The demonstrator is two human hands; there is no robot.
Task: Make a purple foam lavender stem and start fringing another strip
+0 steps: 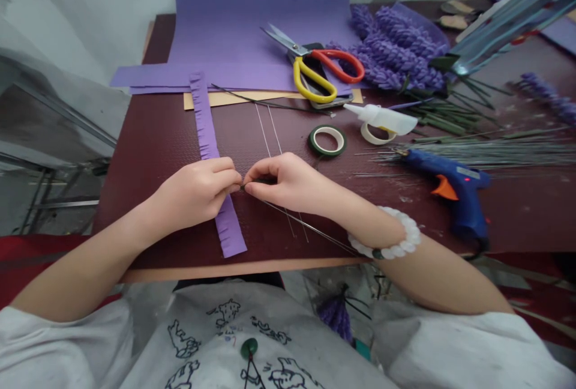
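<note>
My left hand [195, 191] and my right hand [290, 182] meet above the table with fingertips pinched together. Between them they grip the end of a thin metal wire [315, 230], which slants down to the right under my right wrist. A small dark bit shows at the fingertips, too small to make out. Beneath my left hand lies a purple paper strip [231, 230] with slits cut along one edge. Two loose thin wires [262, 122] pass under my right hand. A roll of dark green tape [327, 140] lies just beyond it.
Scissors [310, 62] rest on a phone and purple sheets [261, 29] at the back. Rightward are purple paper flowers [396, 47], a white glue bottle [382, 117], a wire bundle [508, 152] and a blue glue gun [459, 182]. The table's front edge [252, 270] is close.
</note>
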